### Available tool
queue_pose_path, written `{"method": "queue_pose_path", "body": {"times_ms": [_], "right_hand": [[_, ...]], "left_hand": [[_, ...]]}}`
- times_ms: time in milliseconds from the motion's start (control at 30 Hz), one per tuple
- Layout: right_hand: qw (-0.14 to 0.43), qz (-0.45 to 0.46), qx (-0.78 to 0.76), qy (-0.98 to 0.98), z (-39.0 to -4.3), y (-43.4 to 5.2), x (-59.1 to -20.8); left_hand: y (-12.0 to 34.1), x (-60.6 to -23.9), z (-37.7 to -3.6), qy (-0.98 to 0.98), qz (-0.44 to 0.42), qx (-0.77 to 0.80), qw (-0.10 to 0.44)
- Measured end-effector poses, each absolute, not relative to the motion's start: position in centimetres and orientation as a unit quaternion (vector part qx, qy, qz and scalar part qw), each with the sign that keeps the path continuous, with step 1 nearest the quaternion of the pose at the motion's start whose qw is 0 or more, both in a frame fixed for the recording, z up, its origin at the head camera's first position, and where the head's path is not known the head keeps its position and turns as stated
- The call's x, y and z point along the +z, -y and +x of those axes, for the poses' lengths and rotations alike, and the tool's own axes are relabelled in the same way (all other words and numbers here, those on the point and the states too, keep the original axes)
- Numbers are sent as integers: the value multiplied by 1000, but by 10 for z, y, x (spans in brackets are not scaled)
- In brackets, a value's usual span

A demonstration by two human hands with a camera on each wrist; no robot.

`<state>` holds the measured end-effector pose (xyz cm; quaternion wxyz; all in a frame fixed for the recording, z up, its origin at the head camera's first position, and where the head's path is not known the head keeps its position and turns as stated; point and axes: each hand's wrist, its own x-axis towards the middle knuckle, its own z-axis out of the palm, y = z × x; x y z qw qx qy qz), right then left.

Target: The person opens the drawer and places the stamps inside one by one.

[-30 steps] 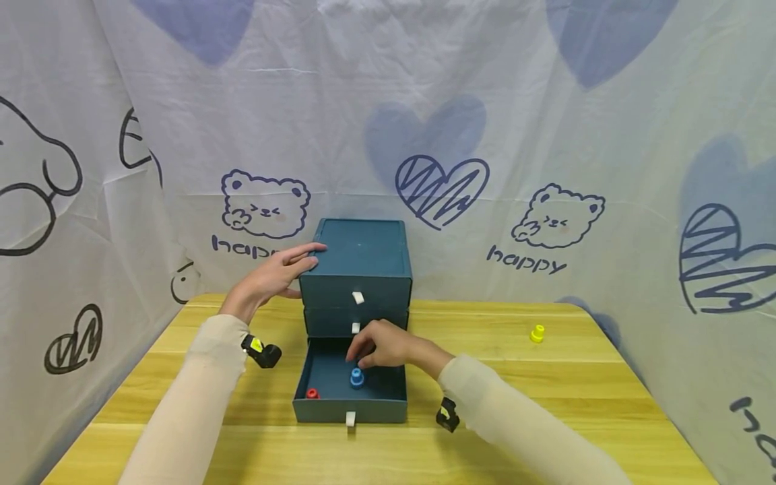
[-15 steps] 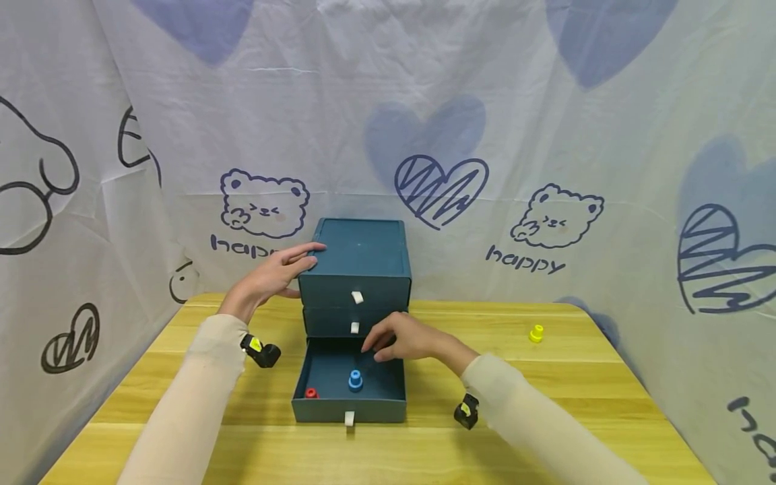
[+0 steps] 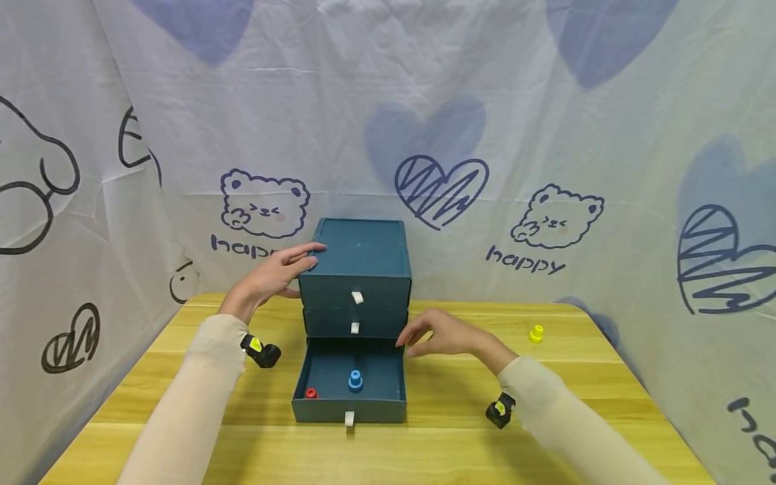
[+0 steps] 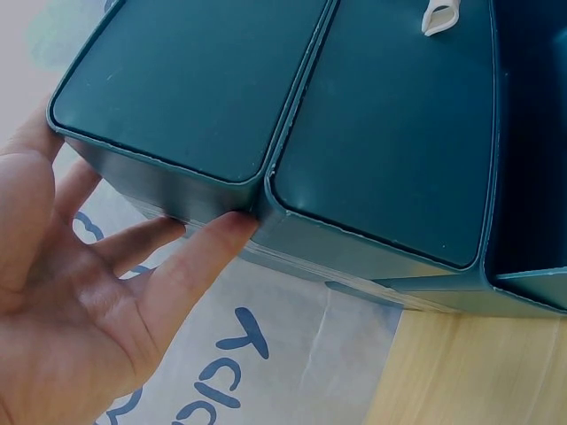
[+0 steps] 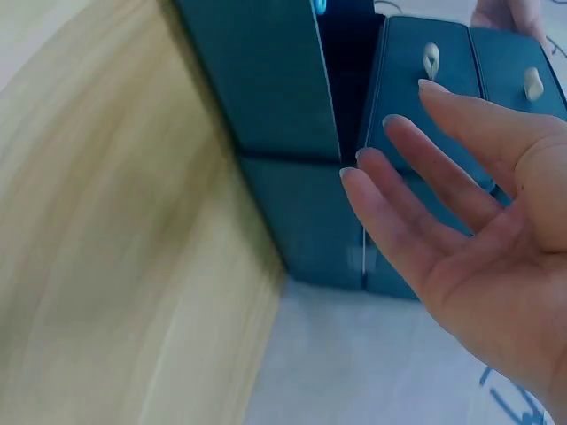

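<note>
On the wooden table [image 3: 545, 377], against the printed sheet, standing a teal drawer box [image 3: 358, 263] with bottom drawer [image 3: 350, 387] pulled out. Resting against the box's upper left corner, the left hand [image 3: 269, 276], fingers straight, gripping nothing. Hovering just right of the box, beside the open drawer, the right hand [image 3: 439, 333], fingers relaxed and empty. Sitting inside the drawer, a blue piece [image 3: 355, 380] mid-floor and a red piece [image 3: 311, 393] at front left. Lying well apart near the right edge, a yellow piece [image 3: 536, 333].
</note>
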<state>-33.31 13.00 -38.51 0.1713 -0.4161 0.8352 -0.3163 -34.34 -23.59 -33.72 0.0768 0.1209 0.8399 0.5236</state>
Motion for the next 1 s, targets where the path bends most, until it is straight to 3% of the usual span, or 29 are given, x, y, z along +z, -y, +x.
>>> {"method": "queue_pose_path", "body": {"times_ms": [300,1000], "right_hand": [[160,-401,-294,-853,-345,-170,-380],[76,-317,-270,-906,-363,-266,-398]], "left_hand": [[236,-336,-342,-839,123,524,78],[238,-337,-343,-840,124,523,80]]}}
